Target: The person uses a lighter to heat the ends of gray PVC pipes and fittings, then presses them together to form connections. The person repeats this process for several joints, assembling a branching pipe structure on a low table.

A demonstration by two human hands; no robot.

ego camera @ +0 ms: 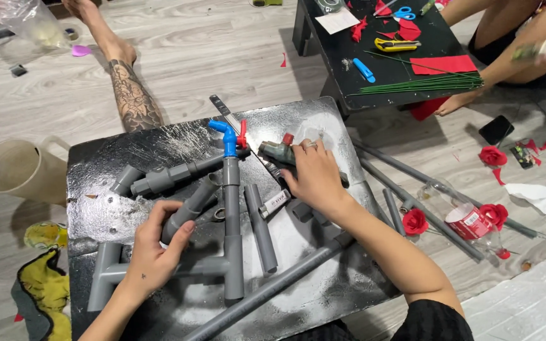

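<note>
My left hand (157, 247) is wrapped around a short grey plastic pipe piece with a socket end (188, 211), fingers closed on it, holding it slanted up toward the middle of the black scuffed table (96, 170). My right hand (316, 177) is closed over a grey-green valve fitting with a red cap (278, 151), palm down, pinning it at the table's far side. I can't tell how tightly the fingers grip underneath.

Between the hands stands the long grey upright pipe of the assembled frame (232, 215), topped by a blue plastic elbow tap (225, 134) with a red lever (242, 134). A small white tube of glue (276, 202) lies just beside my right wrist. A loose grey pipe length (261, 228) lies next to the upright, and a long grey pipe (273, 287) runs diagonally along the near edge.

I'd judge this is the fitting stage: one piece in each hand, not yet joined. The next move would need the pipe's open end lined up square with a socket before pushing home.

Off the table, more long grey pipes (424, 208) lie on the wooden floor (222, 50) among red paper roses (415, 221). A beige plastic jug (17, 170) stands to the left. Another person's tattooed leg (133, 95) stretches past the far corner.
</note>
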